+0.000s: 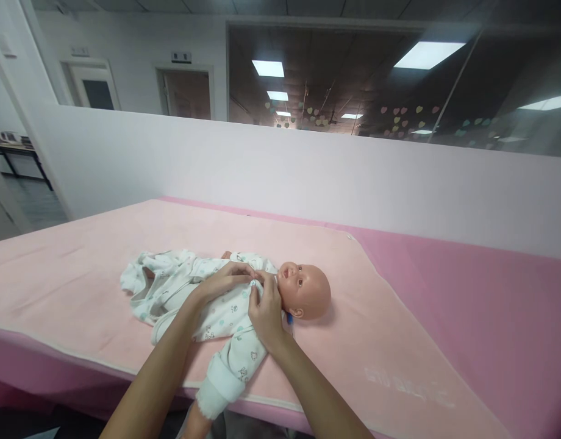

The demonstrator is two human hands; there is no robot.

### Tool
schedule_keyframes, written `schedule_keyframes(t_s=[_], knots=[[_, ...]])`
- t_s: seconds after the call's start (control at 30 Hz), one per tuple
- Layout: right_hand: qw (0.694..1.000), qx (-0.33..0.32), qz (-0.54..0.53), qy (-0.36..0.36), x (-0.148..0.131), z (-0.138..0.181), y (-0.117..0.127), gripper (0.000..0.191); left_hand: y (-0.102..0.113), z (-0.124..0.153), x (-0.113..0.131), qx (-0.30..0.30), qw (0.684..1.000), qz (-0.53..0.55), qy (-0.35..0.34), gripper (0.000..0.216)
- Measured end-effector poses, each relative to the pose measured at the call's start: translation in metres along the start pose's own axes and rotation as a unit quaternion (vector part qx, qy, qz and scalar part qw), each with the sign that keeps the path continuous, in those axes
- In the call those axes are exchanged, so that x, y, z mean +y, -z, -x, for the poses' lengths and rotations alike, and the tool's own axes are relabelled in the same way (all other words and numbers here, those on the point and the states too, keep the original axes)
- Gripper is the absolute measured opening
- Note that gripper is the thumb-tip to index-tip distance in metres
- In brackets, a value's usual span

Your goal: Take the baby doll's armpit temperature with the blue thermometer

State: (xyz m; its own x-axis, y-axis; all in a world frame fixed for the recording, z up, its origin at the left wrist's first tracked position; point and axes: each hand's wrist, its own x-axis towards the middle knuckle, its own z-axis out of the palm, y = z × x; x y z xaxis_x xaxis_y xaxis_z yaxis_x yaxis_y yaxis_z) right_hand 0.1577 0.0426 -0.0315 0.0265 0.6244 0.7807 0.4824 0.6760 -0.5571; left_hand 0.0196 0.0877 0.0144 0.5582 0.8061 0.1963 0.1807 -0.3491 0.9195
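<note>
A baby doll (308,292) lies on its back with its head to the right. It wears a white baby onesie (223,314) printed with small animals and green dots. At the upper chest, just below the doll's chin, my left hand (228,279) holds the front edge of the cloth, its fingers bent. Close against it, my right hand (267,311) pinches the other part of the front, with a small round snap (253,283) showing by the thumb. Whether the snap is fastened cannot be made out. The onesie's leg part (157,280) lies loose and rumpled at the left.
A pale pink sheet (353,360) covers a darker pink padded surface (468,292). One sleeved doll arm hangs over the near edge. A low white partition (308,171) runs along the back, with a dark window (335,79) above it. Far left stands a table (17,149).
</note>
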Motion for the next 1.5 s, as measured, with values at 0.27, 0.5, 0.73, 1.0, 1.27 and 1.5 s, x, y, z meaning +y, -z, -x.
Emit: schedule_keyframes(t_s=[0.27, 0.5, 0.73, 1.0, 1.27, 1.5], knots=[[1.0, 0.013, 0.012, -0.02, 0.001, 0.002, -0.001, 0.038, 0.0, 0.002, -0.002, 0.041, 0.999, -0.002, 0.003, 0.021], [0.992, -0.066, 0.078, 0.08, -0.009, -0.002, 0.002, 0.035, 0.006, 0.013, -0.018, 0.231, 0.972, 0.025, -0.044, 0.025], [0.962, -0.153, 0.183, 0.13, -0.012, -0.018, -0.008, 0.012, 0.0, 0.054, -0.031, 0.259, 0.908, -0.319, -0.087, 0.019], [0.97, -0.129, 0.167, 0.117, -0.002, -0.018, -0.012, 0.003, -0.012, 0.057, -0.038, 0.285, 0.765, -0.531, -0.226, 0.023], [0.975, -0.112, 0.154, 0.111, 0.002, -0.012, -0.016, 0.008, -0.021, 0.056, -0.03, 0.287, 0.76, -0.54, -0.222, 0.019], [0.984, -0.088, 0.123, 0.09, 0.005, -0.011, -0.018, 0.011, -0.02, 0.055, -0.031, 0.31, 0.766, -0.521, -0.212, 0.017]])
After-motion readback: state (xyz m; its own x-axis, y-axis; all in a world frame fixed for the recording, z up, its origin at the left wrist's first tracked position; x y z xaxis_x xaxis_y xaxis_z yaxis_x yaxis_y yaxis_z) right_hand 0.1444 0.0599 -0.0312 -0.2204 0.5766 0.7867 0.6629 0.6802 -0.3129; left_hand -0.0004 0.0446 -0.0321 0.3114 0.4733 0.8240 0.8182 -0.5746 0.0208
